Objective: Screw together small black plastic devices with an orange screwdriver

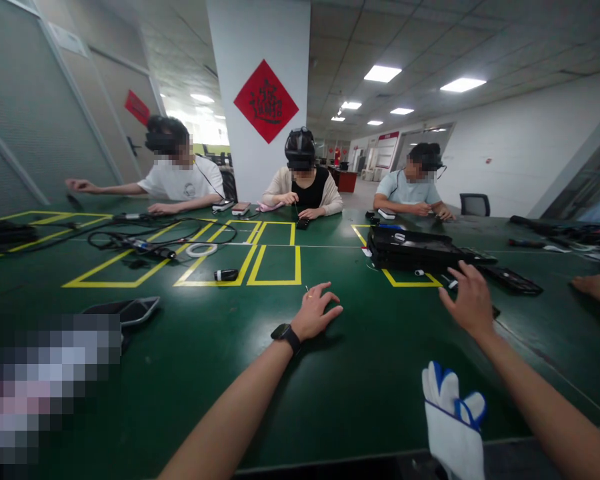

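My left hand [317, 312], with a dark watch [286, 335] on its wrist, is over the green table [360, 400] near the middle, fingers spread and holding nothing. My right hand [467, 300] is raised at the right with its fingers apart, nothing in it. Just beyond it lie a black case-like stack [413, 248] and a small white item [452, 284]. A white and blue glove [453, 420] lies at the near edge, between my forearms.
Yellow tape rectangles [275, 284] mark the table. Black cables [140, 245], a white coil [201, 250] and a small black object [226, 275] lie left. Three people sit across. Another person's hand [597, 287] reaches in at the right edge.
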Available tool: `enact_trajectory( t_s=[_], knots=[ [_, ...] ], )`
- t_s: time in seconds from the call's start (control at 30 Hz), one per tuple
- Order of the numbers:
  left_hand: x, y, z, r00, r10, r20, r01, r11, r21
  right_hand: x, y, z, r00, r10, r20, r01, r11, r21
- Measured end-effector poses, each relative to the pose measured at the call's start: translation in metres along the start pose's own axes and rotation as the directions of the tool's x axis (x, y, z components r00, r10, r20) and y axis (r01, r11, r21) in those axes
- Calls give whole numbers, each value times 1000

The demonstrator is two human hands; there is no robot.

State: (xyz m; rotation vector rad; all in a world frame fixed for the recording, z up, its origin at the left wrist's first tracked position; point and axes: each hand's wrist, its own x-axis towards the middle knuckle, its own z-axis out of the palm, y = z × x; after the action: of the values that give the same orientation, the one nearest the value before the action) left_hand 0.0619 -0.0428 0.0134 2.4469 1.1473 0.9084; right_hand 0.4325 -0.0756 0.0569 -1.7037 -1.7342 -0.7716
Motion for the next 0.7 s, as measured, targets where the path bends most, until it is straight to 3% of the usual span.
enact_trajectory(
  t_s=[0.07, 0.17, 0.23, 0.33, 0.47, 0.5, 0.63, 0.7],
  knots=[
    [2, 0, 1, 994, -61, -90, 66, 996, 53, 18, -52, -4, 979, -192, 76, 179, 973, 145],
    [3, -6, -5, 940, -181, -289, 240, 953, 186, 31, -132, -7, 866, -454, 212, 340, 844, 415],
    [1, -17, -17, 874, -250, -416, 382, 883, 273, 26, -178, -4, 800, -532, 276, 331, 776, 536],
    [-8, -47, -43, 755, -350, -554, 578, 754, 312, 7, -228, 7, 780, -542, 314, 259, 735, 626],
    [-21, -92, -70, 551, -529, -645, 804, 544, 241, -19, -256, 25, 730, -599, 330, 253, 685, 683],
    [-22, -102, -74, 524, -565, -637, 832, 500, 241, -23, -258, 28, 737, -594, 321, 245, 678, 693],
    [-17, -132, -81, 588, -516, -623, 804, 454, 383, -32, -256, 39, 791, -540, 287, 183, 657, 731],
    [-12, -146, -85, 568, -541, -621, 822, 415, 391, -33, -254, 42, 801, -527, 285, 161, 647, 745]
  ],
)
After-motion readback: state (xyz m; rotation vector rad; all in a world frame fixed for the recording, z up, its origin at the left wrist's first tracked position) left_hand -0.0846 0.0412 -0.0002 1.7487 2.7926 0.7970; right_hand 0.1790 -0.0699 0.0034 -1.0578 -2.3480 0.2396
